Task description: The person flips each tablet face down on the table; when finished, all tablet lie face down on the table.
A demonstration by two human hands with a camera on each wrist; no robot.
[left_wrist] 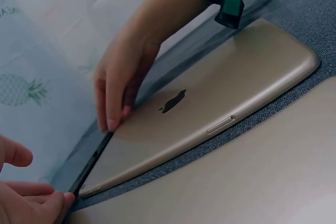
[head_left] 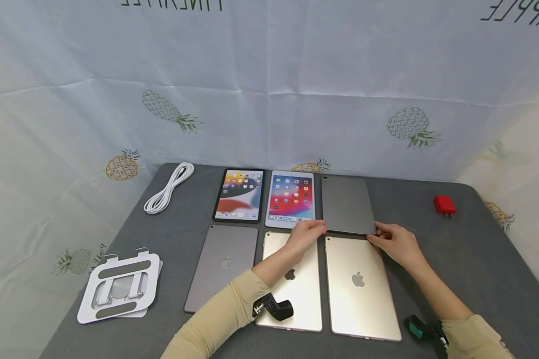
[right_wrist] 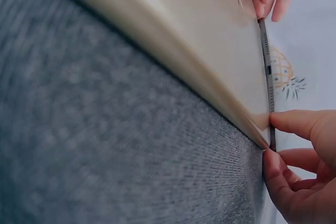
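Observation:
A dark grey tablet (head_left: 348, 203) lies back-up in the far row, its camera at the upper left corner. My left hand (head_left: 304, 238) grips its near left corner, and my right hand (head_left: 397, 245) pinches the near right corner. In the right wrist view the thumb and fingertips of the right hand (right_wrist: 310, 166) meet at the tablet's thin edge (right_wrist: 271, 85). Directly in front lies a gold tablet (head_left: 361, 304) with a dark apple logo. Under my left forearm is another gold tablet (head_left: 296, 299), partly hidden.
Left of the dark tablet are a white-framed tablet (head_left: 290, 197) and a black-framed tablet (head_left: 240, 194), screens lit. A grey tablet (head_left: 224, 259) lies near left. A white cable (head_left: 168, 189) and folded white stand (head_left: 150, 286) lie farther left; a red charger (head_left: 443, 205) sits far right.

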